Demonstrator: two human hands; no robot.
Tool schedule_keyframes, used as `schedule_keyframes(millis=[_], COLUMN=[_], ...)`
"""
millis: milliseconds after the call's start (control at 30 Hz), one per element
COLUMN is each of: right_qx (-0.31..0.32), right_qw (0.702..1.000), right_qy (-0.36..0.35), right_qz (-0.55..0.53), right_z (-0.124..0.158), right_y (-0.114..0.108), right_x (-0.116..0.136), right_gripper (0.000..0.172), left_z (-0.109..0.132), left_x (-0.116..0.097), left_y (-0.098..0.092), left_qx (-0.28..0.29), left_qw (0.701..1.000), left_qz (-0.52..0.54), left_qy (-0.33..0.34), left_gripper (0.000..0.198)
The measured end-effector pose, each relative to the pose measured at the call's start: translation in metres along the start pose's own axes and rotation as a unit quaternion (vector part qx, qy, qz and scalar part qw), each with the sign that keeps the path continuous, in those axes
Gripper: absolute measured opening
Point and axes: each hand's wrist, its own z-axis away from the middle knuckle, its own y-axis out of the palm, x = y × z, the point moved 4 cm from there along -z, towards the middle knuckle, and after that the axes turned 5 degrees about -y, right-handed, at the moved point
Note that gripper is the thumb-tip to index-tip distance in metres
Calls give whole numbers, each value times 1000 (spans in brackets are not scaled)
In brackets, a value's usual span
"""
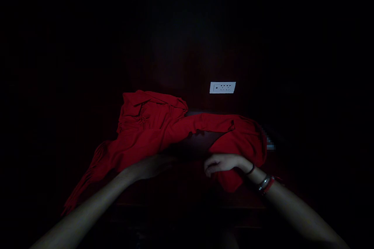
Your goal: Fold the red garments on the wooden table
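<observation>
A red scarf (163,132) with a fringe on its left end lies bunched and loosely spread on a dark surface. Its right part (242,140) curves round towards me, with a fold hanging near the front edge. My left hand (150,166) is in shadow beside the near edge of the left part, its fingers stretched to the right with nothing seen in them. In front of the scarf's right part is my right hand (222,162), fingers loosely bent downward and apart, holding nothing I can see. Whether either hand touches the cloth is unclear.
A white wall socket (222,87) is set in the dark wall behind the scarf. A small pale, pixelated patch (270,144) shows at the scarf's right side. Most of the surroundings are too dark to make out.
</observation>
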Motion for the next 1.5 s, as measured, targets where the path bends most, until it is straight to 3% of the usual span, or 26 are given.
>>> schedule_keyframes(millis=[67,133,167,300,433,567,633,733,833,900,967,1033,1100,1167,1267,1333,1433,1500], right_qx=[-99,-211,-236,-192,-189,-175,-164,-223,-321,-375,-406,-407,-367,-296,-247,-251,-173,-129], right_qw=[995,972,958,929,917,906,904,861,803,768,744,758,813,869,892,898,952,975], right_qy=[12,56,89,196,210,206,211,269,318,348,373,365,321,270,228,193,110,71], right_qz=[10,91,140,248,282,326,334,370,389,386,377,356,318,291,303,305,228,168], right_z=[8,19,24,43,54,53,51,54,67,75,78,71,54,36,29,37,53,58], right_y=[-12,-19,-20,-17,-27,-35,-34,-38,-50,-58,-60,-51,-29,-2,23,24,15,5], right_x=[-2,-9,-14,-40,-57,-65,-67,-70,-71,-69,-63,-55,-47,-41,-35,-29,-15,-3], right_gripper=[25,27,28,39,40,52,46,34,29,30,38,49,56,56,38,28,24,26], left_z=[-4,-7,-8,-10,-19,-32,-38,-42,-40,-36,-31,-25,-19,-15,-2,13,32,36], left_x=[-5,-5,-3,10,18,18,19,25,37,44,47,43,32,20,13,14,11,7], left_y=[6,18,24,32,23,19,17,6,-12,-21,-25,-21,-7,17,47,48,34,23], left_qx=[-2,18,29,17,-42,-70,-83,-135,-191,-192,-198,-231,-248,-198,-66,-11,41,22], left_qw=[999,995,992,988,994,993,992,987,978,971,965,952,940,956,986,991,997,999], left_qz=[-44,-101,-123,-151,-75,-45,-43,-33,49,110,98,8,-81,-107,-78,-61,-29,2], left_qy=[-7,-10,-11,-23,-70,-82,-83,-75,-75,-94,-138,-200,-222,-188,-135,-118,-65,-34], left_gripper=[42,51,56,61,46,34,30,13,12,19,35,53,63,62,59,61,62,52])
